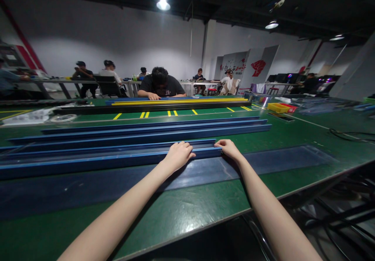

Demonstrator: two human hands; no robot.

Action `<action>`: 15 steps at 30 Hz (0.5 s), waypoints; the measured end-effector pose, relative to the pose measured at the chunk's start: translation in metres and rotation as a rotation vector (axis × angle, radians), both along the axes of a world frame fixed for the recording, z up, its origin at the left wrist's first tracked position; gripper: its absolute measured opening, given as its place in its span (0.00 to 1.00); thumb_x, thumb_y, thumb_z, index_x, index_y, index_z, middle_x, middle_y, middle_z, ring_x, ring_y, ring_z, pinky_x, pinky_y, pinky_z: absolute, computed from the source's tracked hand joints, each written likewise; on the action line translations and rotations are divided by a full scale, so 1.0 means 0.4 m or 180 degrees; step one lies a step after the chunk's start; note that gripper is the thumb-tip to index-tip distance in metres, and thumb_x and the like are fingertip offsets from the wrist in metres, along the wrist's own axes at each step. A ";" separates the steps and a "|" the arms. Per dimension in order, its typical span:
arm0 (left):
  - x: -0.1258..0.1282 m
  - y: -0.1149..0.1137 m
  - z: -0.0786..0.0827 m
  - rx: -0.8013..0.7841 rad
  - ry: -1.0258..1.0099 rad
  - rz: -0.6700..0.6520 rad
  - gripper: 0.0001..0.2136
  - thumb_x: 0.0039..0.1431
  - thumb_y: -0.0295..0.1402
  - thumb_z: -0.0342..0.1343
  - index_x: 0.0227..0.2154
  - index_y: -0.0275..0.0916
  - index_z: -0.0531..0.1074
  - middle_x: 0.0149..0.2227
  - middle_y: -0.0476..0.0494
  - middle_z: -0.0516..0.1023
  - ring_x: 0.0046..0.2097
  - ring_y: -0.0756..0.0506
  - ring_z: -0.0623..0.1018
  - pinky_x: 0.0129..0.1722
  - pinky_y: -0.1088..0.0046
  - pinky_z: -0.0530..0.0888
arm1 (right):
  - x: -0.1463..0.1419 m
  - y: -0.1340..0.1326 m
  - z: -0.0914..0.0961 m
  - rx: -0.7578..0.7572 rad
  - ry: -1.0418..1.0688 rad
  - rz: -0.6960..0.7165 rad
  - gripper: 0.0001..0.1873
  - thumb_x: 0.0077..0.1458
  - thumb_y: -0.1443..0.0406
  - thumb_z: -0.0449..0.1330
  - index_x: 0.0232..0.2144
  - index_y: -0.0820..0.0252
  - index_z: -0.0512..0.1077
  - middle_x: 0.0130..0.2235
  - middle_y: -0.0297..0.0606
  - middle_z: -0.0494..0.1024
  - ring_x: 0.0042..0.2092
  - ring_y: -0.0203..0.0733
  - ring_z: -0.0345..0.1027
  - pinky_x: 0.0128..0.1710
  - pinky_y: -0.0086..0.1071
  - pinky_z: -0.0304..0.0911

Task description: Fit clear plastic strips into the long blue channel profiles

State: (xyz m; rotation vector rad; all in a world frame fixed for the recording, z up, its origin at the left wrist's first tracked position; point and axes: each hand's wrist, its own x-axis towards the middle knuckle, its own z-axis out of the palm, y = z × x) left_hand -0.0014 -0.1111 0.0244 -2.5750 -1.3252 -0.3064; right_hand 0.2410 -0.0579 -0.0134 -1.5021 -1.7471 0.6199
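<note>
A long blue channel strip [117, 160] with raised side walls lies lengthwise across the green table. My left hand [180, 154] rests over it near its right end, fingers curled across the channel and thumb along the near wall. At that right end, my right hand [227, 148] grips the tip with fingers and thumb closed together. Under and in front of the channel stretches a flat, translucent bluish strip [252, 163], reaching to the right past both hands. Just behind lie more blue channels [152, 133], parallel to the first.
Across the green table [199, 206], a person in a dark shirt [164, 85] leans over yellow and black strips [181, 102]. Yellow and red trays [278, 108], a phone [279, 116] and a black cable [348, 136] lie to the right. Other people sit at tables behind.
</note>
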 end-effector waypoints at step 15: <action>0.001 -0.006 0.009 -0.0191 0.0095 0.0121 0.12 0.60 0.39 0.45 0.36 0.38 0.70 0.38 0.43 0.75 0.41 0.43 0.74 0.36 0.70 0.69 | -0.002 0.006 0.007 0.0246 0.0008 -0.0408 0.11 0.46 0.65 0.49 0.25 0.60 0.72 0.26 0.37 0.77 0.31 0.36 0.69 0.33 0.27 0.60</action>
